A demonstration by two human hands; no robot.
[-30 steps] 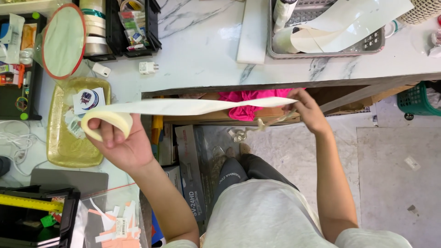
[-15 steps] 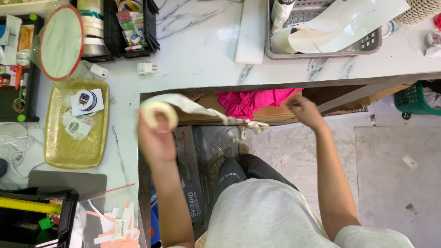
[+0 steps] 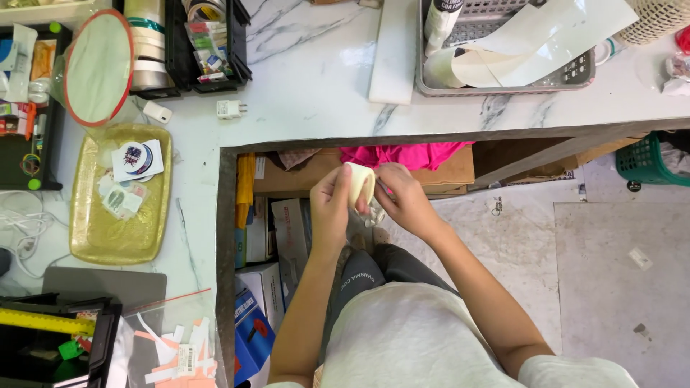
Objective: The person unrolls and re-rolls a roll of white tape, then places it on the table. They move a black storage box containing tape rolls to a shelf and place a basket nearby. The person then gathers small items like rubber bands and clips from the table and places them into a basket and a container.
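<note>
The roll of cream tape [image 3: 359, 188] is up in front of the person's chest, just below the tabletop [image 3: 316, 93] edge and over their lap. Left hand [image 3: 332, 205] has its fingers clamped round the left side of the roll, right hand [image 3: 402, 200] is right against it on the other side, fingers curled in and pinching at the tape's edge. Behind the hands there's a pink cloth [image 3: 406, 154] lying on a cardboard box [image 3: 445, 172] under the counter. Off to the left on the marble sits a gold tray [image 3: 90, 237] with stickers in it, plus a round red-rimmed mirror [image 3: 97, 68]. A grey basket [image 3: 575, 72] with curled white strips is top right.
</note>
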